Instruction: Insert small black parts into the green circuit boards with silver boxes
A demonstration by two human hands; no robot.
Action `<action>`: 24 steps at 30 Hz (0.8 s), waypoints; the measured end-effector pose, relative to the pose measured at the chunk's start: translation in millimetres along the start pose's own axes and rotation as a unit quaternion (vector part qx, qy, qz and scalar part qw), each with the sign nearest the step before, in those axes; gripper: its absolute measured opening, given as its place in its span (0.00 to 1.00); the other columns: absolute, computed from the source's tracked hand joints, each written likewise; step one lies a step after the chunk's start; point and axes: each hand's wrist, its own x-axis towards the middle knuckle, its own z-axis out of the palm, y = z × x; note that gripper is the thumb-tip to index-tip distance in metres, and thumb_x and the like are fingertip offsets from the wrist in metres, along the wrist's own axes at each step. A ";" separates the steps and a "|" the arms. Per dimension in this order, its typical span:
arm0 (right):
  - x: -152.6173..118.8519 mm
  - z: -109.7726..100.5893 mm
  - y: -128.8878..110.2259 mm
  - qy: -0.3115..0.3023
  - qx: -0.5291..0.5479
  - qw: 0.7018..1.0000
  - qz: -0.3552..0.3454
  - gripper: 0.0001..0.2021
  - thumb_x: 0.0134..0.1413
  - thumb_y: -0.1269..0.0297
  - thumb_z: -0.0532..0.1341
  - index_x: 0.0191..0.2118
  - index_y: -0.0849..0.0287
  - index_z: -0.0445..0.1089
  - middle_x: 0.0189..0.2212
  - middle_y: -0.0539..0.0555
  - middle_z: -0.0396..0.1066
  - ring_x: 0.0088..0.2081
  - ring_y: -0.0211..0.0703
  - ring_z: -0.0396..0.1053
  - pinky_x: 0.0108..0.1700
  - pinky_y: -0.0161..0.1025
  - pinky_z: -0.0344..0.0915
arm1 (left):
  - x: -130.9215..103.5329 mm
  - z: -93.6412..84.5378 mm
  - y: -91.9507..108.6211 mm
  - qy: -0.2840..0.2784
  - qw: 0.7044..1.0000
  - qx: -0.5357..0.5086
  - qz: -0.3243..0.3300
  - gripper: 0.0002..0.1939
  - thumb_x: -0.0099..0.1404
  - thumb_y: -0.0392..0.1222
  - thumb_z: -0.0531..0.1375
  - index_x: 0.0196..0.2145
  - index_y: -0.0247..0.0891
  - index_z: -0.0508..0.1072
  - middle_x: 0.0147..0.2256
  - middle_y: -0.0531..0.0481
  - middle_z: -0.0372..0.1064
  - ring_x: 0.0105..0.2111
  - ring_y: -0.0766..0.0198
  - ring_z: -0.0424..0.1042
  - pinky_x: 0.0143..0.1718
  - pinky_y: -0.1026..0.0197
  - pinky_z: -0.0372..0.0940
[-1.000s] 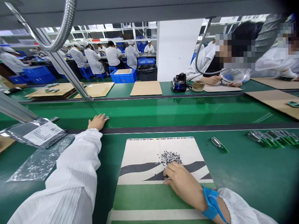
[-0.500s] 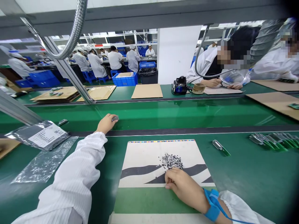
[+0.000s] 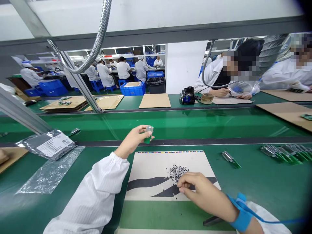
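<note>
While my left hand pinches a small green board above the printed sheet's far edge, its long axis stands roughly upright, metal end up. My right hand rests on that sheet, fingertips closed narrowly at the pile of tiny dark parts; open green table lies right of the sheet.

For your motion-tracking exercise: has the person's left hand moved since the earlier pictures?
Yes. The left hand has lifted off the conveyor belt with a small green part, coming back toward the printed sheet.

Green counter carries a printed card, foil bags, loose green boards
</note>
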 end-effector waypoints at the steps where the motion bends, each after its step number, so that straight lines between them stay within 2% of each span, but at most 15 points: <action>1: -0.6 -10.5 -5.6 0.016 0.010 1.000 -0.016 0.09 0.52 0.78 0.56 0.31 0.57 0.70 0.30 0.49 0.73 0.33 0.38 0.69 0.35 0.33 0.64 | -7.7 9.2 6.6 -0.018 1.000 -0.025 0.000 0.14 0.61 0.41 0.61 0.45 0.36 0.69 0.43 0.44 0.72 0.37 0.59 0.77 0.32 0.62 0.69; 4: -4.9 -41.6 -24.5 0.094 0.007 0.991 -0.094 0.09 0.53 0.77 0.57 0.30 0.56 0.68 0.28 0.47 0.72 0.31 0.36 0.68 0.33 0.32 0.63 | -33.4 36.3 27.0 -0.074 0.994 -0.082 0.006 0.14 0.59 0.41 0.63 0.42 0.37 0.69 0.41 0.44 0.73 0.37 0.57 0.77 0.33 0.61 0.69; 7: -13.6 -62.7 -41.7 0.191 -0.002 0.965 -0.182 0.08 0.55 0.76 0.57 0.30 0.55 0.67 0.25 0.45 0.69 0.28 0.34 0.66 0.31 0.32 0.62 | -61.4 61.4 45.3 -0.118 0.988 -0.101 0.015 0.14 0.55 0.41 0.65 0.40 0.37 0.71 0.37 0.46 0.74 0.34 0.59 0.76 0.32 0.62 0.68; 12: -28.9 -69.6 -55.8 0.299 0.000 0.905 -0.301 0.12 0.52 0.82 0.59 0.36 0.56 0.69 0.28 0.48 0.72 0.32 0.36 0.69 0.35 0.35 0.66 | -98.7 91.5 57.6 -0.156 0.979 -0.128 -0.004 0.11 0.51 0.35 0.67 0.32 0.37 0.68 0.24 0.55 0.68 0.22 0.72 0.66 0.25 0.69 0.60; 15: -32.0 -67.2 -57.7 0.307 -0.009 0.890 -0.338 0.15 0.51 0.85 0.58 0.39 0.58 0.70 0.31 0.51 0.73 0.33 0.38 0.71 0.37 0.37 0.68 | -108.7 99.5 55.9 -0.175 0.973 -0.150 0.009 0.14 0.49 0.33 0.68 0.29 0.37 0.66 0.21 0.59 0.64 0.20 0.74 0.59 0.22 0.71 0.56; 18: -31.7 -63.6 -58.8 0.312 0.001 0.881 -0.357 0.18 0.50 0.86 0.58 0.42 0.58 0.70 0.31 0.53 0.74 0.32 0.40 0.71 0.36 0.40 0.69 | -112.6 101.5 55.3 -0.188 0.970 -0.152 0.023 0.15 0.48 0.33 0.69 0.28 0.37 0.65 0.20 0.59 0.63 0.20 0.74 0.57 0.21 0.71 0.55; 21: -31.9 -58.5 -60.4 0.327 0.012 0.884 -0.334 0.21 0.49 0.85 0.58 0.44 0.52 0.68 0.29 0.50 0.75 0.29 0.40 0.69 0.34 0.41 0.70 | -115.4 100.4 57.6 -0.196 0.966 -0.168 0.034 0.14 0.50 0.32 0.68 0.28 0.38 0.64 0.21 0.59 0.64 0.20 0.74 0.59 0.22 0.71 0.57; 24: -34.0 -53.5 -61.9 0.345 0.009 0.889 -0.300 0.20 0.51 0.82 0.58 0.43 0.48 0.66 0.27 0.48 0.76 0.27 0.40 0.69 0.37 0.43 0.71 | -118.4 98.8 59.4 -0.201 0.963 -0.177 0.038 0.15 0.49 0.28 0.68 0.29 0.39 0.66 0.20 0.62 0.62 0.20 0.75 0.60 0.23 0.73 0.59</action>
